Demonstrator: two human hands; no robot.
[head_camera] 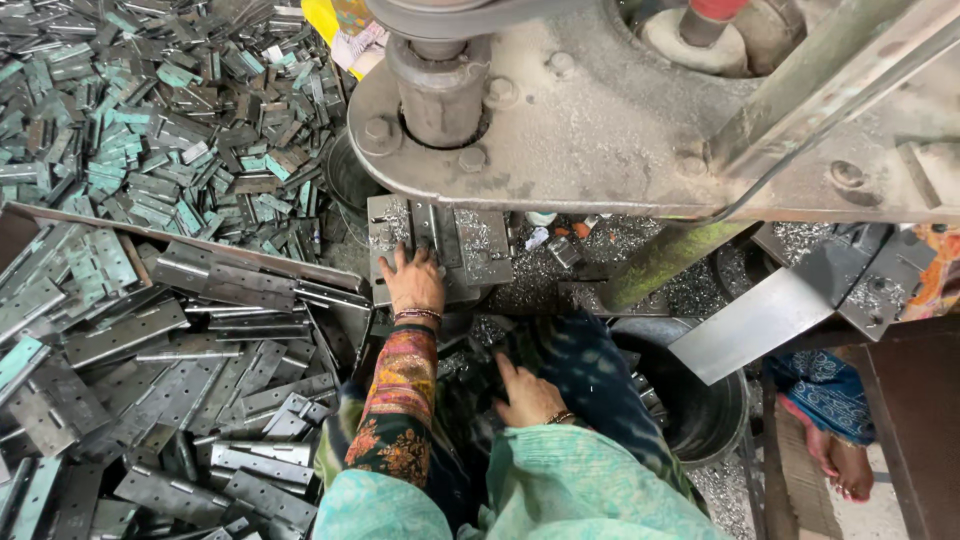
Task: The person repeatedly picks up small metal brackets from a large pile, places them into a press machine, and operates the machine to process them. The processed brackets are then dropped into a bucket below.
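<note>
Two hands are at work below the big grey cast-metal press [600, 110] that fills the upper part of my view. My left hand [413, 280] is stretched forward at the end of a nearly straight arm, sleeve patterned in orange and green, bangles at the wrist; the palm faces down and the fingers [400, 258] are spread flat on the small grey metal plate [437, 232] lying on the press bed right under the round steel ram [440, 90]. That hand is pressing rather than gripping, with nothing closed inside it. My right hand [527, 395] sits much nearer my body, low in my lap over dark blue cloth, elbow bent, fingers curled loosely downward onto some dark metal pieces there; I cannot tell whether it has actually taken hold of one. To my left lies a heap of long grey steel hinge strips [170, 380], and beyond a slanting edge a pile of smaller greenish-grey cut hinge leaves [150, 120]. A round dark metal tub [715, 420] stands just right of my knee, silvery shavings [620, 240] scattered behind it.
</note>
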